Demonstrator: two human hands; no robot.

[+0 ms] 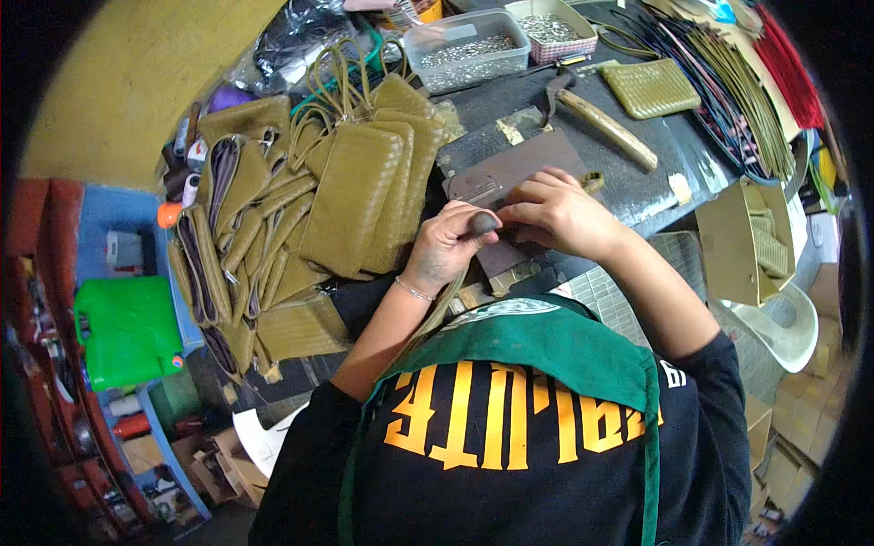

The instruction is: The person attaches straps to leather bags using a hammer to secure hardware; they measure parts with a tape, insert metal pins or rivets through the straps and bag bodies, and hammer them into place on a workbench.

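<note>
Close in front of my apron, both hands meet over a brown board [537,150]. My left hand [442,250] is closed round thin olive straps [443,300], which trail down toward my lap. A dark rounded tip [484,223] shows at that hand's thumb; I cannot tell what it is. With fingers curled, my right hand [564,214] pinches just beside it, and whatever lies in the pinch is hidden. A small olive loop [592,182] lies beyond the right knuckles. On the board rests a small clear piece [478,188].
Olive woven pouches [355,191] pile up at left. A hammer [605,127] and a flat woven pouch [651,88] lie at far right. Behind stand a clear tub of metal bits [469,55] and a smaller box [551,27]. Cord bundles [728,100] edge the table.
</note>
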